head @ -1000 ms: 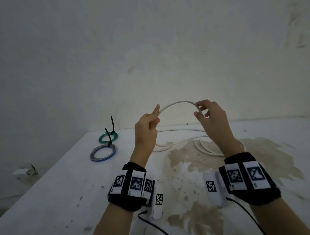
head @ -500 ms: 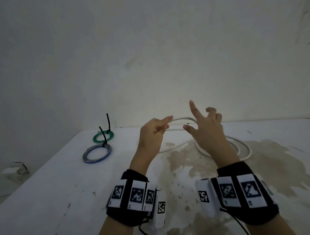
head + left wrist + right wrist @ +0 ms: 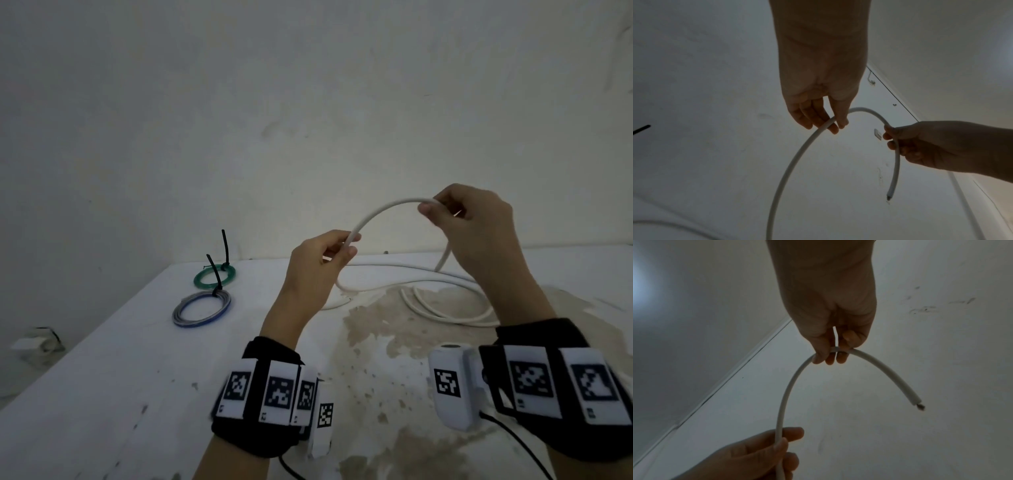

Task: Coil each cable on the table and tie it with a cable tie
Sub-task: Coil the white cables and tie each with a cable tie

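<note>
A stiff white cable (image 3: 380, 214) arches in the air between my hands above the table (image 3: 102, 377). My left hand (image 3: 339, 248) pinches it at the lower left of the arch, seen close in the left wrist view (image 3: 835, 123). My right hand (image 3: 433, 207) grips it at the top right, fingers curled round it (image 3: 831, 353). The cut end (image 3: 917, 404) hangs free past the right hand. The rest of the cable (image 3: 445, 308) lies in loose loops on the table behind my hands.
A green coil (image 3: 214, 275) and a grey-blue coil (image 3: 202, 308), each with a black cable tie standing up, lie at the table's far left. A bare wall (image 3: 308, 102) stands behind the table. Brown stains mark the surface near my wrists.
Half a second ago my right hand was spread open off the cable; now it grips the cable and has lifted it into a higher arch. My left hand kept its pinch.
</note>
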